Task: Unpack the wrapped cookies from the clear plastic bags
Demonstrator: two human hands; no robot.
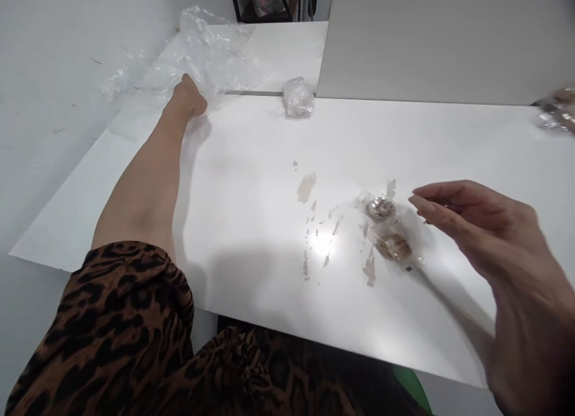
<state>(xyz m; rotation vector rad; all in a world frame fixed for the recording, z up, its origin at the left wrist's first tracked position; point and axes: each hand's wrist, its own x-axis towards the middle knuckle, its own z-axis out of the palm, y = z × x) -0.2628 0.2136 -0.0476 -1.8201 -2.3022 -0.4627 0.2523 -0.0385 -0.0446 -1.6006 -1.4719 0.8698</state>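
Observation:
My left hand (188, 97) reaches to the far left of the white table, its fingers curled at the edge of a crumpled clear plastic bag (206, 53). The fingertips are partly hidden there. On the right, my right hand (476, 224) hovers over the table, thumb and forefinger tips close together with nothing visible between them. Just left of it lie two small clear-wrapped packets: one with a round dark, shiny piece (381, 207), the other with a golden-brown piece (394, 247). What these pieces are, I cannot tell.
A small wrapped bundle (298, 97) sits at the back of the white table (251, 182). More wrapped items (559, 111) lie at the far right. A grey panel (440, 44) stands behind, and a wall (58, 74) borders the left. Worn patches mark the tabletop.

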